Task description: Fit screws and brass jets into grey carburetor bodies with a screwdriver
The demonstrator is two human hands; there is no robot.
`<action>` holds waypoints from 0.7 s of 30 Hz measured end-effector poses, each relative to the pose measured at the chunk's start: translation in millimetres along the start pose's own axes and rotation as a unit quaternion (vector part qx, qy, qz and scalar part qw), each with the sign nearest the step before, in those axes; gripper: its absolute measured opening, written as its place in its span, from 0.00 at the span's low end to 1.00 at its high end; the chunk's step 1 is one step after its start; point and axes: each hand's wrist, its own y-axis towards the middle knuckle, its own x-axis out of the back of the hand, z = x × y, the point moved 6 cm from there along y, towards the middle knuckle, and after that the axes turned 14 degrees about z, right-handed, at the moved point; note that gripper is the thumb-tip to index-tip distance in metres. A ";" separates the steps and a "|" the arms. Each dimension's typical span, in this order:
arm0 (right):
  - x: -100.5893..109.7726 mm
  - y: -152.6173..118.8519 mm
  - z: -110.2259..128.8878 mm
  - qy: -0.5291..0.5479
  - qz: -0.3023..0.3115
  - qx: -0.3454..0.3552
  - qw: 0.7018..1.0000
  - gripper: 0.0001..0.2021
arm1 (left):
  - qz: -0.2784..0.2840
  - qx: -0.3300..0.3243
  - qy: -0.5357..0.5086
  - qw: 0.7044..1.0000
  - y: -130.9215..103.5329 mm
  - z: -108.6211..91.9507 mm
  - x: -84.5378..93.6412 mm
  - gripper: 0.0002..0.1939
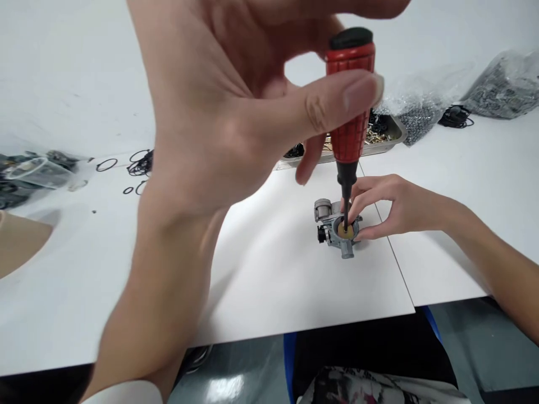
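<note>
A screwdriver (350,137) with a red handle and black cap stands nearly upright, its handle between the thumb and fingers of my left hand (236,112). The dark shaft runs down to a small screw on a brass-coloured disc (346,232) inside the round bore of a grey metal carburetor (334,240). Lying on the white table, the carburetor is gripped at its right side by the thumb and fingers of my right hand (387,205). The far fingertips are partly hidden behind the screwdriver and the part.
Behind my left hand is a metal tray (385,147) with small parts. Plastic bags of parts (505,84) lie at the back right. Black rubber rings (106,164) and a clear plastic cup (40,171) are on the left. The table's front edge runs below.
</note>
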 end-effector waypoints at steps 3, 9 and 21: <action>-0.3 0.0 0.4 0.003 -0.002 0.001 1.000 0.10 | 0.042 -0.004 -0.005 0.999 2.0 -1.2 -8.5 0.35; -0.2 1.1 1.3 -0.002 0.011 -0.014 1.000 0.10 | 0.014 0.003 0.021 1.000 -1.9 -1.4 -7.9 0.33; -3.0 1.1 -3.1 0.004 0.007 -0.008 1.000 0.11 | 0.053 0.031 -0.064 0.996 6.1 -1.5 -8.7 0.36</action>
